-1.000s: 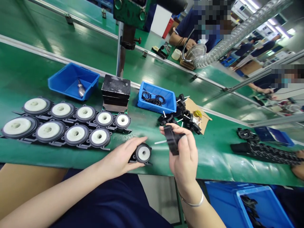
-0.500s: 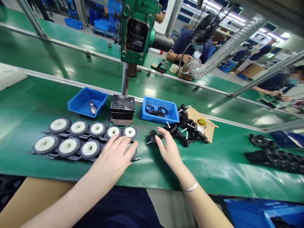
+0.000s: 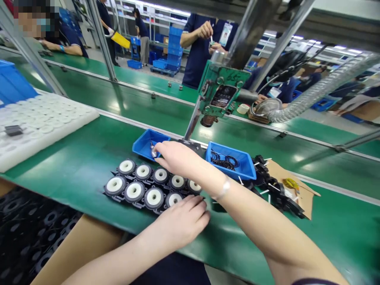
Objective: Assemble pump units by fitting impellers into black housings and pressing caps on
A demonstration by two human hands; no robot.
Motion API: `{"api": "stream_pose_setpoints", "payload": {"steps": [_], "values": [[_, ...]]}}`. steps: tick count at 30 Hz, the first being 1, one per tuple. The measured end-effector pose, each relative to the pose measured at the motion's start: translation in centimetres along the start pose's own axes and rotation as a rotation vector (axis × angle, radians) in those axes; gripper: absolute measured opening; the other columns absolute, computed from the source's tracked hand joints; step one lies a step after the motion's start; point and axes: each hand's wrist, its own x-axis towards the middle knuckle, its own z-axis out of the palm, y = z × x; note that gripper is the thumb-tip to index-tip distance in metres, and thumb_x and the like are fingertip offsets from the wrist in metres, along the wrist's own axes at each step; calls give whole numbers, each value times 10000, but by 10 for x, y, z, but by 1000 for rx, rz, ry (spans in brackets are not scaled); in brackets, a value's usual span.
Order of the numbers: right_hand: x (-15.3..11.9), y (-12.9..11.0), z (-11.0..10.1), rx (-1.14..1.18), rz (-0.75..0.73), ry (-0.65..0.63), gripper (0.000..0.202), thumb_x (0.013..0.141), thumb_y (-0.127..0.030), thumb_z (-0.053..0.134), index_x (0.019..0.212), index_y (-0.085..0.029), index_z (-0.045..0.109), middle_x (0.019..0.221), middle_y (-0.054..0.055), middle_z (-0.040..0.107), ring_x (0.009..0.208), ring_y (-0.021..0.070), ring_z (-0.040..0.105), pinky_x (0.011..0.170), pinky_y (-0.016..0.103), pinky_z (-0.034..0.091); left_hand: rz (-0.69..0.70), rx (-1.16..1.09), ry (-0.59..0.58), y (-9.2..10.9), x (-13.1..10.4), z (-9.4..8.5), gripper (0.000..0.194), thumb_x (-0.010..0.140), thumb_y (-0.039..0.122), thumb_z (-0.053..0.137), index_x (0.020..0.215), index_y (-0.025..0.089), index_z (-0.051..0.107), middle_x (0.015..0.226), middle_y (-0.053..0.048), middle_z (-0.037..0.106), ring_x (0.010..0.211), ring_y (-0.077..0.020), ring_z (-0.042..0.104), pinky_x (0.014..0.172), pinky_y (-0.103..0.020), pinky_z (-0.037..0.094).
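Observation:
My left hand (image 3: 185, 217) lies over the right end of the lower row, its fingers curled down on a disc part mostly hidden under it. The row's other black disc parts with white centres (image 3: 154, 198) sit close beside it. Across the upper row reaches my right hand (image 3: 170, 154), thumb and fingers apart at the near rim of a blue bin (image 3: 144, 143). Its fingertips are around a small tool with a silvery body (image 3: 153, 151) leaning in that bin; whether they touch it is unclear.
A green press head (image 3: 221, 93) hangs above a black block (image 3: 191, 146). Right of it stands a blue bin (image 3: 231, 170) of black rings. Black parts with white pins (image 3: 279, 190) lie beside cardboard (image 3: 307, 202). White foam tray (image 3: 74, 118) at left; co-workers are beyond the bench.
My right hand has left the black part on the right and crossed over to the left blue bin. My left hand stays at the row's right end. The view has turned left.

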Motion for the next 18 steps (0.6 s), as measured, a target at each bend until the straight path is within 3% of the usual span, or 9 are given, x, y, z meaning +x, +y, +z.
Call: {"api": "stream_pose_setpoints", "payload": {"steps": [3, 5, 7, 12, 15, 18], "values": [[64, -4, 18, -50, 74, -180, 308, 985, -262, 543, 1242, -95, 570, 1152, 165, 678, 1074, 268, 666, 938, 427, 541, 38, -16, 49, -4, -12, -14, 296, 1005, 160, 462, 1273, 150, 587, 1380, -85, 613, 1350, -249, 510, 1171, -390, 420], [93, -3, 34, -67, 139, -268, 312, 971, -285, 586, 1225, -102, 593, 1145, 136, 674, 1035, 236, 673, 899, 417, 567, 46, -49, 88, -15, -28, -30, 320, 993, 146, 488, 1302, 160, 565, 1393, -81, 610, 1384, -239, 477, 1210, -413, 371], [112, -2, 48, -82, 210, -342, 338, 965, -339, 606, 1230, -129, 600, 1195, 105, 647, 1048, 210, 658, 903, 416, 573, -35, -76, 145, -35, -50, -49, 354, 976, 158, 534, 1329, 173, 536, 1394, -101, 603, 1391, -236, 467, 1234, -458, 325], [133, 0, 63, -82, 347, -423, 384, 961, -365, 611, 1277, -151, 576, 1266, 105, 611, 1099, 222, 635, 933, 438, 562, -554, -128, 306, -106, -113, -85, 545, 919, 281, 641, 1423, 236, 438, 1458, -139, 499, 1370, -291, 470, 1172, -516, 391], [137, 1, 64, -49, 390, -438, 388, 959, -364, 613, 1281, -152, 573, 1270, 106, 609, 1099, 222, 635, 930, 437, 564, -734, -229, 295, -133, -139, -86, 613, 908, 358, 642, 1457, 252, 390, 1482, -127, 462, 1389, -314, 438, 1165, -541, 389], [137, -1, 65, -3, 411, -433, 385, 960, -365, 613, 1276, -149, 575, 1262, 105, 612, 1090, 219, 638, 924, 431, 565, -786, -382, 238, -140, -152, -74, 660, 907, 396, 636, 1483, 251, 348, 1529, -133, 396, 1425, -318, 390, 1175, -542, 374]]}}
